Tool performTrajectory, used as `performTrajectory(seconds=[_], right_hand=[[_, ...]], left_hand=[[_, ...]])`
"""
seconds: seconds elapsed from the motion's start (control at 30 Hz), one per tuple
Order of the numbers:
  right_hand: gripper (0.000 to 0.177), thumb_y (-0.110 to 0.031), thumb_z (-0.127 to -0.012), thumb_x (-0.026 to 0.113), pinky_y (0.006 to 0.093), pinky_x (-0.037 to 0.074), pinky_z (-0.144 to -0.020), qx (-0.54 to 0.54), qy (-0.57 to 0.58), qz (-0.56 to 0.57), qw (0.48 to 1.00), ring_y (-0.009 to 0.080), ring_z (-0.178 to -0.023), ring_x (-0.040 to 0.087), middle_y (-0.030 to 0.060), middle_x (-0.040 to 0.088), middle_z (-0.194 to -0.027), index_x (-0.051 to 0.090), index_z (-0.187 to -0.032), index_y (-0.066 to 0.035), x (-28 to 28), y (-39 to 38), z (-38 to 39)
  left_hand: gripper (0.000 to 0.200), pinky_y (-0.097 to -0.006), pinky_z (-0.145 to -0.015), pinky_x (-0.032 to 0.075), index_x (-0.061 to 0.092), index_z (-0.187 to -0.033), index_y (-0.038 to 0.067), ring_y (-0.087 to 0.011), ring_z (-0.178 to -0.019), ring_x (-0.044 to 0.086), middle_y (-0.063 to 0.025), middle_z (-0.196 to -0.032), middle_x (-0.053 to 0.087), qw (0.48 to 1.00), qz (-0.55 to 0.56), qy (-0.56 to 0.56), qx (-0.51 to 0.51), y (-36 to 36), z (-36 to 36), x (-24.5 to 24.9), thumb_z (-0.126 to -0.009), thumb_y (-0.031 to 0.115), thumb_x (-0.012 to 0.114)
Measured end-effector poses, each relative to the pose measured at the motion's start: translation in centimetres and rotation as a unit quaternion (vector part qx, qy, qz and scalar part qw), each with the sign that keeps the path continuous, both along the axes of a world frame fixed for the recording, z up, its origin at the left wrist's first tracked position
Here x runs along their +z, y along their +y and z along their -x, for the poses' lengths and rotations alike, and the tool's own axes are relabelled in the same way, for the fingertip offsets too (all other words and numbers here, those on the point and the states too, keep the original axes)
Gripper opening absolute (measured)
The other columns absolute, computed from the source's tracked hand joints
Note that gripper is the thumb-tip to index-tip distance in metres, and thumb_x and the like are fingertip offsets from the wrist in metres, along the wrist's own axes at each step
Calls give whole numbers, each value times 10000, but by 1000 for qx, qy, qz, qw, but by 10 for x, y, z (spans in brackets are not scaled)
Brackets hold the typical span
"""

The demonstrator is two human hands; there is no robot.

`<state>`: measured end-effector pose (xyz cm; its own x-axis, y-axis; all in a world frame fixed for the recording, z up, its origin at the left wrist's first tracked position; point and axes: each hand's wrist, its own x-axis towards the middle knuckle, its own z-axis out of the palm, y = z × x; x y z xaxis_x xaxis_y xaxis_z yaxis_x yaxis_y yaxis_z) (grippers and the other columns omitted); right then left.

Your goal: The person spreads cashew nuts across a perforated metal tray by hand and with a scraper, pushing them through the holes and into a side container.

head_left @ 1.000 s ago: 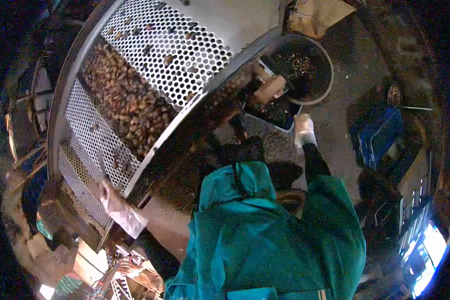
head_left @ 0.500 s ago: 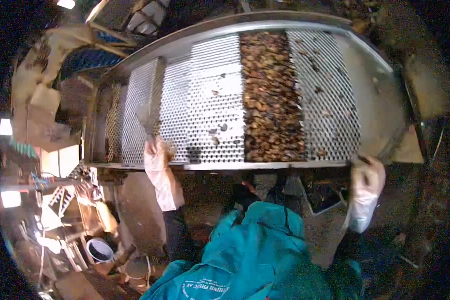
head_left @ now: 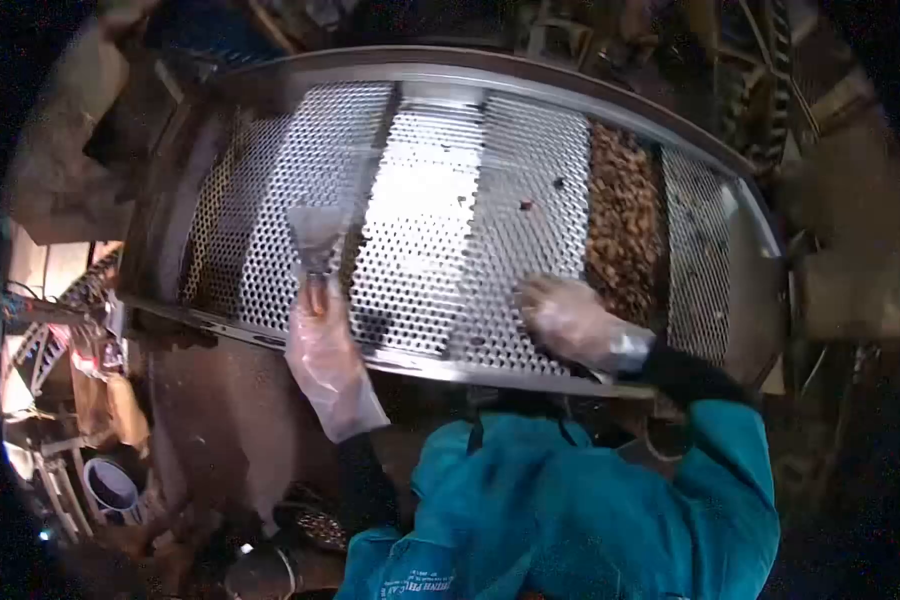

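My left hand (head_left: 327, 350), in a clear plastic glove, is closed around the handle of a flat, wide-bladed scraper (head_left: 316, 228). The blade points away from me over the perforated metal tray (head_left: 530, 240), left of its middle. Also gloved, my right hand (head_left: 575, 322) is low over the perforated surface, just left of a band of brown nut-like pieces (head_left: 620, 220). Its fingers look bunched and somewhat blurred, and what they hold, if anything, is hidden. A small reddish-brown piece (head_left: 526, 205) and a dark piece (head_left: 558, 183) lie loose beyond this hand.
A raised metal rim (head_left: 440, 368) runs along the tray's near side. At lower left stands a pale bucket (head_left: 110, 485). A round container with small pieces (head_left: 320, 525) is on the floor by my left side. Wooden framing surrounds the tray.
My right hand has moved left from the tray's right end to over the perforated surface. My left hand still holds the scraper. The view has shifted, and the nut-like band appears farther right.
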<state>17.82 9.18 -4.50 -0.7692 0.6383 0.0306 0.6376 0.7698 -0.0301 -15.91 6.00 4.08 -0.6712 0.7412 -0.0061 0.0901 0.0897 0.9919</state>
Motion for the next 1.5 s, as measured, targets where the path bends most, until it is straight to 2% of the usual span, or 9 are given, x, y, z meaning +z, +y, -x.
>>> performTrajectory(seconds=[0.2,0.33,0.47,0.63,0.7,0.9,1.03,1.13,1.5], right_hand=[[397,-122,-1050,380,312,522,-443,-246,-254,-77,932,99,-555,593,43,665,-767,604,-1377,-133,65,-26,-18],[596,-430,-1086,427,486,135,-1283,-173,-139,140,965,338,-1552,229,187,277,-1664,331,-1583,-116,88,35,71],[498,-236,-1034,546,482,319,-1227,-189,17,-9,982,288,-1425,460,140,448,-1575,453,-1498,-82,11,121,36],[344,-300,-1025,536,373,599,-880,-382,-13,-197,903,222,-1096,665,108,662,-1263,639,-1306,-131,-3,168,-109],[358,-329,-1020,562,401,585,-893,-398,-32,-277,874,234,-1084,672,106,677,-1222,650,-1278,-98,-20,178,-143],[542,-514,-1021,559,348,532,-985,-517,67,72,850,285,-1081,671,126,697,-1193,660,-1281,-50,-17,149,-166],[733,-610,-1000,525,472,363,-1191,-371,85,166,910,324,-1380,466,195,483,-1501,460,-1513,-90,-3,82,-117],[714,-622,-1013,469,537,320,-1209,-377,-7,202,904,382,-1391,443,212,462,-1515,456,-1518,-117,35,34,-85],[1045,-568,-896,680,603,219,-1241,-167,-203,171,950,484,-1535,153,255,61,-1694,107,-1650,-125,39,-36,-72]], left_hand=[[424,-280,-609,509,613,-1379,14,-147,-713,645,-74,-951,726,998,40,24,29,-13,8,-1,-1000,186,695],[402,-314,-527,511,663,-1317,7,-152,-615,636,-77,-805,715,975,130,177,-27,-30,3,-20,-957,169,738],[480,-306,-493,614,501,-1470,120,-167,-660,719,-193,-1102,727,998,40,-39,-4,-16,15,-31,-1061,369,543],[467,-323,-539,522,617,-1392,41,-166,-596,620,-59,-733,683,934,76,337,-84,-34,-14,-27,-958,170,733],[479,-322,-541,521,603,-1407,42,-167,-590,616,-64,-752,695,974,191,121,8,-28,-7,-4,-962,164,730],[310,-238,-555,543,648,-1301,-8,-144,-747,680,-182,-1094,692,943,84,292,-135,-43,-15,-21,-1037,133,566],[355,-282,-748,542,649,-1335,-5,-148,-862,615,-80,-1042,675,991,62,-108,42,-7,3,8,-997,98,674],[359,-254,-662,549,633,-1347,3,-139,-813,653,-89,-974,699,943,130,282,-123,-20,18,-7,-1008,117,661],[293,-264,-514,498,633,-1187,35,-112,-568,564,-54,-821,679,986,-108,62,-108,-3,43,-41,-1015,270,663]])
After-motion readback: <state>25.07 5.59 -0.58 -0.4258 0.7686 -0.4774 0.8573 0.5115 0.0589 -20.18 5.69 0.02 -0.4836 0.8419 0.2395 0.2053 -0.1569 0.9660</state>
